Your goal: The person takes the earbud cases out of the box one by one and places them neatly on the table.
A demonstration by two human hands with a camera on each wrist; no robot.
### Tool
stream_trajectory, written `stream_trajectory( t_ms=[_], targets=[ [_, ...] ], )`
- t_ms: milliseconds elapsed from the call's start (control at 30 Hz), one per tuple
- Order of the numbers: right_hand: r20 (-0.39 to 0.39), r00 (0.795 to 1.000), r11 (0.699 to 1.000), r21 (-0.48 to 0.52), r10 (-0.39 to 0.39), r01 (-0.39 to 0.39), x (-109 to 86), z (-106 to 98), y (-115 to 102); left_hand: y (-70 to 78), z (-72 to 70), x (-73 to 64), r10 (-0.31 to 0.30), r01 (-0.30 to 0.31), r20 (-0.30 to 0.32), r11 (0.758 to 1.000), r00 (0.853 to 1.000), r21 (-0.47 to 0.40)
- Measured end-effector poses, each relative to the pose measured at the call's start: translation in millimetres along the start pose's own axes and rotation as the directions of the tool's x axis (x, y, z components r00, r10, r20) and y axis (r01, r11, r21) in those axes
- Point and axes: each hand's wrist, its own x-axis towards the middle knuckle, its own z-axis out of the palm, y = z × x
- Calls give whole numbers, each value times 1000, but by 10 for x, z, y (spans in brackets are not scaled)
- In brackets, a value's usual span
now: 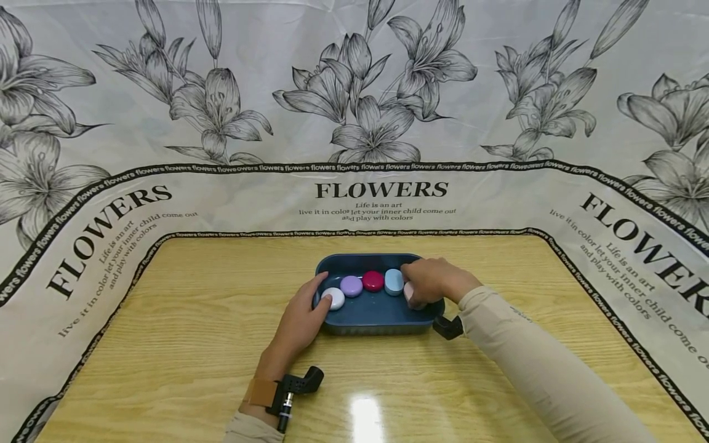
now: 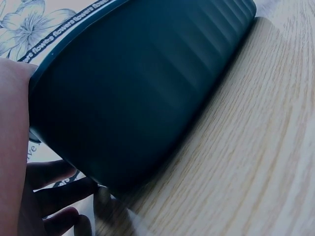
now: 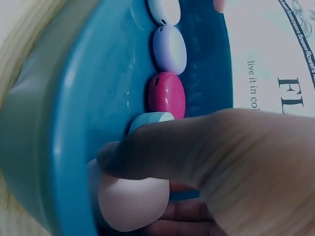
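A dark blue oblong basin (image 1: 382,323) stands on the table with several small, smooth, rounded cases in it. My left hand (image 1: 299,320) grips its left end, thumb over the rim beside a white case (image 1: 335,298) and other fingers along the outside wall. At the basin's right end, my right hand (image 1: 437,280) pinches a pale pink case (image 3: 133,204) between thumb and fingers. Running leftward from that hand are a light blue case (image 1: 394,282), a crimson case (image 1: 373,281) and a lavender case (image 1: 351,286). Small dark slots mark some of their edges.
The wood-grain table (image 1: 194,320) extends around the basin. Behind it and along both sides hangs a white cloth (image 1: 382,215) printed with flowers and lettering. Black camera mounts sit at the left wrist (image 1: 296,384) and right wrist (image 1: 447,327).
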Motion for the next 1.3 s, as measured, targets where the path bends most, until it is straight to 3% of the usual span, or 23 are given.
stream_trajectory(
  t_ms=[600,967,1300],
  targets=[
    [-6,1000,1000,2,-12,12,-29,-14,-39,-4,-1,13,0,0,3,1000,1000,5],
    [-81,996,998,-58,-45,40,-73,-33,-64,-5,-3,0,-8,8,7,1000,1000,14],
    [-118,991,997,-53,-69,63,-132,-100,-44,-13,12,8,-12,12,3,1000,1000,15]
  ],
)
